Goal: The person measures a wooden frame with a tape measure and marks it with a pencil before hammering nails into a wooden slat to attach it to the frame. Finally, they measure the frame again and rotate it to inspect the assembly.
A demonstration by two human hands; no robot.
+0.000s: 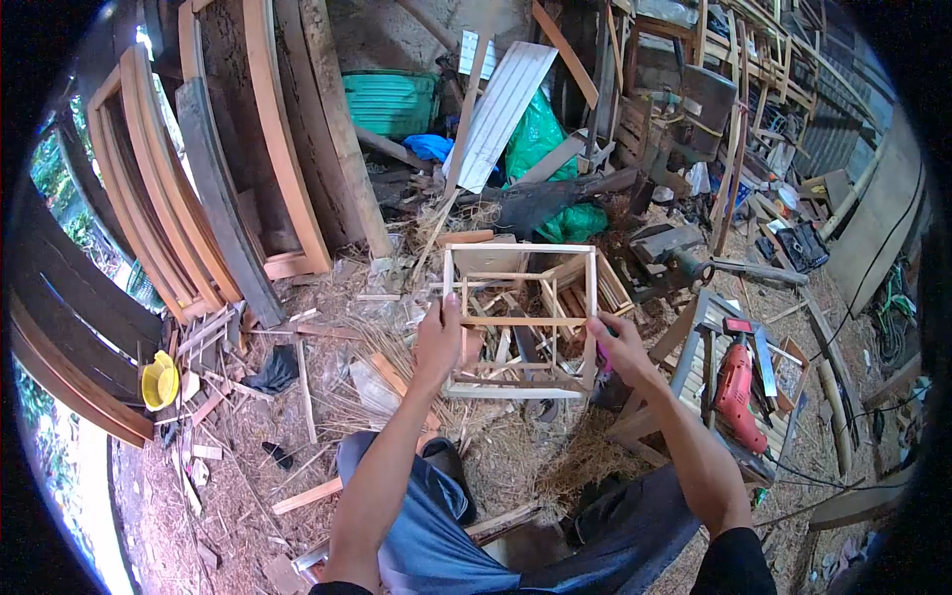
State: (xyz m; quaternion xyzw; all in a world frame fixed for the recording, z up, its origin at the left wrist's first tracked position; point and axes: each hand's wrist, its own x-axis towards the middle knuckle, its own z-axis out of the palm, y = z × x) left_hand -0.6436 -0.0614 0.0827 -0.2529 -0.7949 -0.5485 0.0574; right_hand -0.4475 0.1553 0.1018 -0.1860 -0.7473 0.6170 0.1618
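Note:
In front of me is a light wooden frame [520, 247], built of thin slats like an open box. My left hand [437, 345] grips its left side, thumb up along the slat. On the opposite side my right hand [622, 349] closes around the right upright. A small pink item [602, 359] shows beside my right fingers, too little of it visible to name. Through the frame's openings, wood scraps on the ground can be seen. My legs [426, 526] are spread below it.
A red power drill [739, 392] lies on a slatted wooden piece at right, its cord trailing away. Tall wooden window frames [159, 178] lean at left near a yellow bowl [159, 381]. Shavings and offcuts cover the ground. A bench vise [684, 266] stands beyond my right hand.

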